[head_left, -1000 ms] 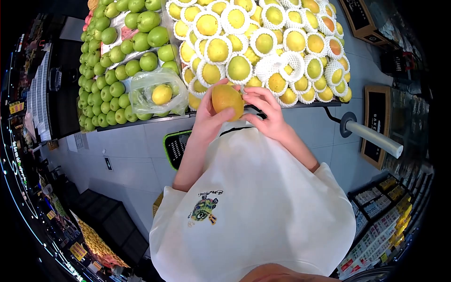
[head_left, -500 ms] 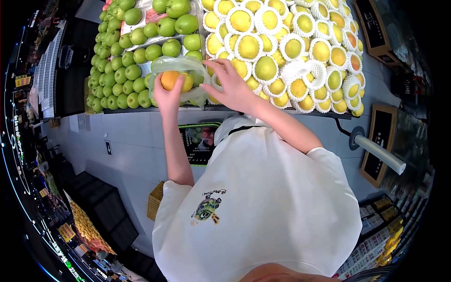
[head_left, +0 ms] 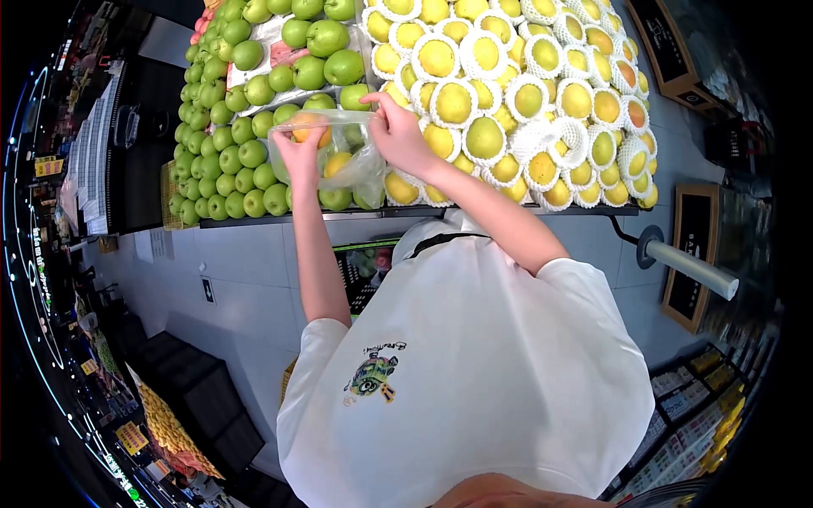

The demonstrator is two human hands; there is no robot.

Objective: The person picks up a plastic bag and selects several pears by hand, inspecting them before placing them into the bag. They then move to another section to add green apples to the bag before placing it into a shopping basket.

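Clear bag [head_left: 356,173] lies on green apples [head_left: 229,161] beside netted fruit [head_left: 485,138], right hand [head_left: 398,134] pinching its rim, grip of left hand [head_left: 302,158] unclear.

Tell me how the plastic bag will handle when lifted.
The bag looks floppy: its film is thin, see-through and creased. It will probably sag under the yellow fruit inside, which, being round, may roll towards the lowest fold.

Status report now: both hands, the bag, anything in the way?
Left hand, right hand at opposite sides of clear bag. Orange fruit by left fingers; yellow fruit inside. Green apples close by, nothing visibly blocking.
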